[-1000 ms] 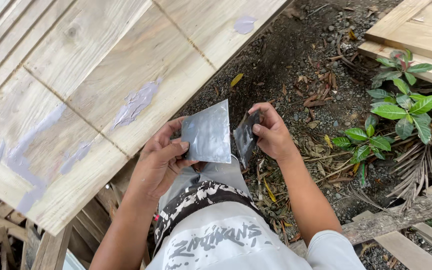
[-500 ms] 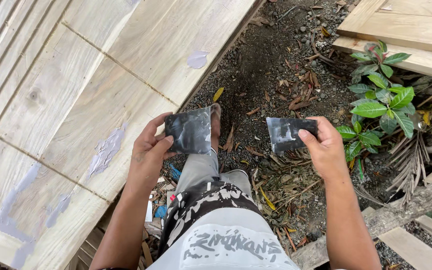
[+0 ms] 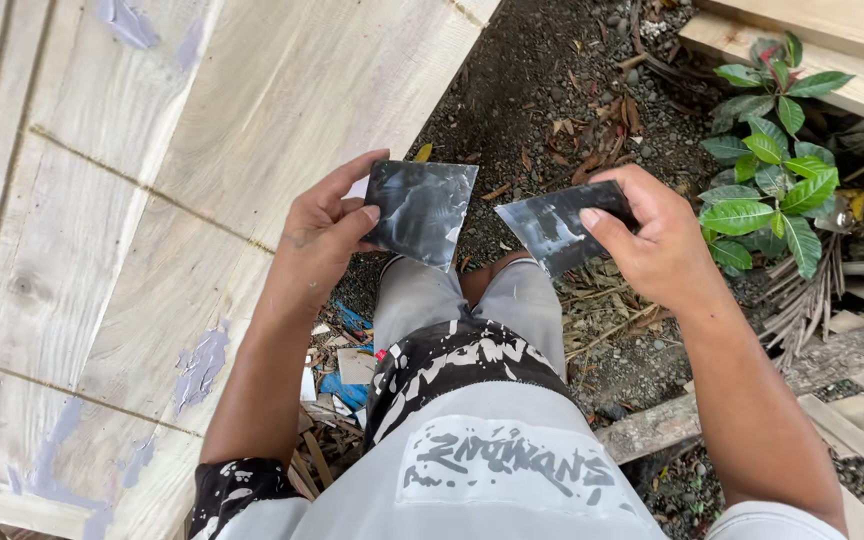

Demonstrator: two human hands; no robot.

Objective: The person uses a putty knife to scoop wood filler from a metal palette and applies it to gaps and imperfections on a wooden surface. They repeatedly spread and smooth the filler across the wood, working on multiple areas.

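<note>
My left hand (image 3: 324,235) pinches one dark sheet piece (image 3: 420,212) by its edge. My right hand (image 3: 657,240) grips the other dark piece (image 3: 552,225) (well apart), above gravel ground (image 3: 552,90) beside the pale wooden surface (image 3: 152,200).

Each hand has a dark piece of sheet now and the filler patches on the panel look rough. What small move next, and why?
Probably bring the left hand with its dark square sheet over onto the pale wooden panel. That hand is the one beside the panel, and grey filler smears show on the boards. The right hand can keep its piece aside as a spare.
</note>
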